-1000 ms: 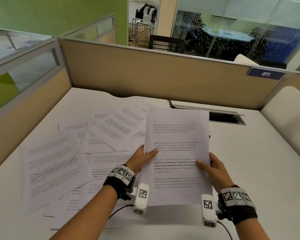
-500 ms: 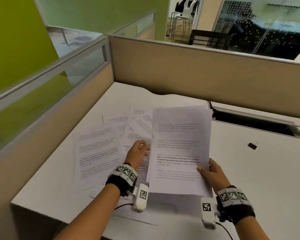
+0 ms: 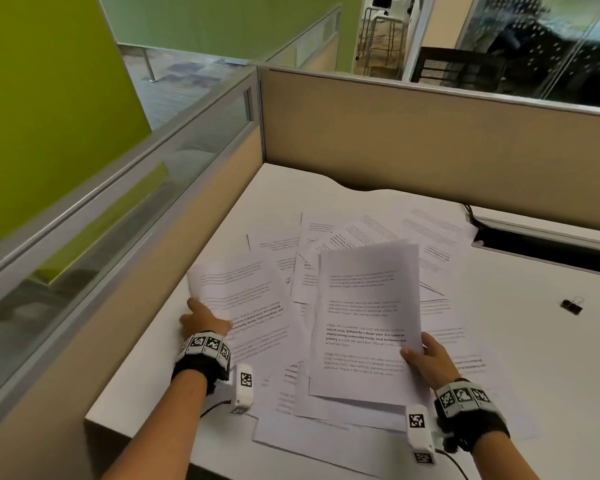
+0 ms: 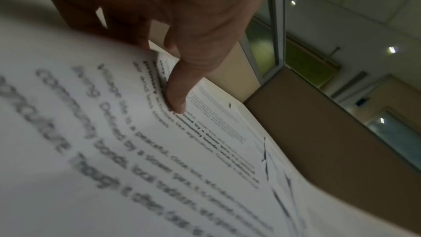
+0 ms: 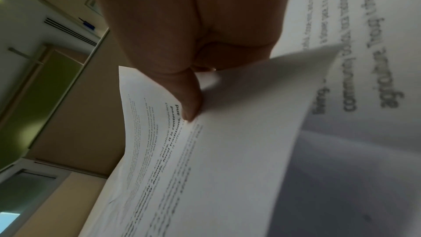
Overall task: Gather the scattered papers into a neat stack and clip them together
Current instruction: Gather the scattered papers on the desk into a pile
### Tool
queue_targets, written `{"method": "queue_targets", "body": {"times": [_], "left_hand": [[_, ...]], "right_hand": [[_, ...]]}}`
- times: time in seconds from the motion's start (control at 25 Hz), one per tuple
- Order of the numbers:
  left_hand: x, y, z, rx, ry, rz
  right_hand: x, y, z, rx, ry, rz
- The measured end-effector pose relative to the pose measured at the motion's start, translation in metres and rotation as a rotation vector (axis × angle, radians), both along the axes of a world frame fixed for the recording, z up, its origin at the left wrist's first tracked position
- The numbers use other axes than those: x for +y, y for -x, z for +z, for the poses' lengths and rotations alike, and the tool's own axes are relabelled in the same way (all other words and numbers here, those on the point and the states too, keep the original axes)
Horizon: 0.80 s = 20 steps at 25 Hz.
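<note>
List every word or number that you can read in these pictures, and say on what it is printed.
"way of living. Defined by a slower pace. It is centered": bold, on the right sheet held by the right hand.
"around strong community bonds, local traditions, and": the next bold line there.
"agriculture. Though it often": left sheet, at the left hand, blurred.
All other print: too small or blurred.
</note>
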<state>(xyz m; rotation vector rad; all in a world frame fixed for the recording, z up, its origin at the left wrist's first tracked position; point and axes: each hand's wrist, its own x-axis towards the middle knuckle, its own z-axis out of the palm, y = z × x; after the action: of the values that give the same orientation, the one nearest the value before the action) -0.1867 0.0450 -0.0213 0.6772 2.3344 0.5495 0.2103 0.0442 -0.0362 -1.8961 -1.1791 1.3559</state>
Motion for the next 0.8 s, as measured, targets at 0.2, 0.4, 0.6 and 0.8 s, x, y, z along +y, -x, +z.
{"method": "queue_targets", "body": {"times": [0.2, 0.4, 0.6, 0.8], "left_hand": [[0.008, 0.008, 0.037, 0.118, -0.339, -0.151], [0.023, -0.004, 0.121, 0.179, -0.694, -0.506], [0.047, -0.034, 0.145, -0.558, -0.783, -0.586], [0.073, -0.081, 0.069, -0.561, -0.442, -0.591]], "right_hand": [[-0.004, 0.009, -0.002, -0.11, 0.009, -0.026], [-0.008, 0.023, 0.004, -0.189, -0.013, -0.046], [-0.008, 0.032, 0.011, -0.187, 0.005, -0.115], [-0.003, 0.015, 0.004, 0.03, 0.165, -0.258]]}}
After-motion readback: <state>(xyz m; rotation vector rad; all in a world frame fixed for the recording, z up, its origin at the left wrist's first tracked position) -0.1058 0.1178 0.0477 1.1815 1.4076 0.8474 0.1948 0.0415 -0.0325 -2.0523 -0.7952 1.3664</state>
